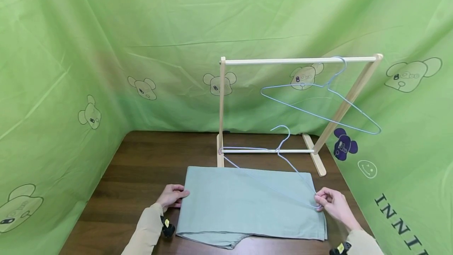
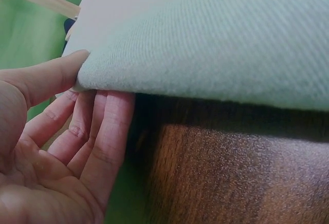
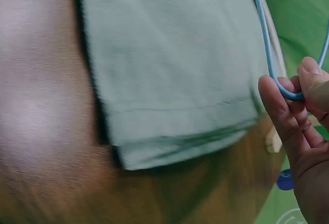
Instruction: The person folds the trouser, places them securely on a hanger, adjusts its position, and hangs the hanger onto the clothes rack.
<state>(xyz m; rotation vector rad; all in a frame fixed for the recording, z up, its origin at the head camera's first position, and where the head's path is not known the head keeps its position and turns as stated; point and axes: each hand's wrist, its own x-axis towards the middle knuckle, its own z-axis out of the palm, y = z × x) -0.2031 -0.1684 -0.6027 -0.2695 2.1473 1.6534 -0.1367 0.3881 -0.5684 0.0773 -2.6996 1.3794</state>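
Pale green folded trousers (image 1: 247, 202) lie across the front of the table. At their left edge, my left hand (image 1: 171, 196) pinches the fold. The left wrist view shows that thumb on top of the cloth (image 2: 205, 54) and the fingers beneath it. My right hand (image 1: 332, 204) holds one end corner of a light blue wire hanger (image 1: 279, 148). Its wire (image 3: 265, 31) runs between thumb and fingers in the right wrist view. The hanger slants over the trousers, hook upward, its far left corner by the rack's left post.
Behind the trousers stands a wooden rack (image 1: 297, 61) with a white top rail and a lower bar. A second blue hanger (image 1: 329, 85) hangs from that rail. Green printed cloth (image 1: 170, 50) walls in the brown table (image 1: 141, 168) on the back and sides.
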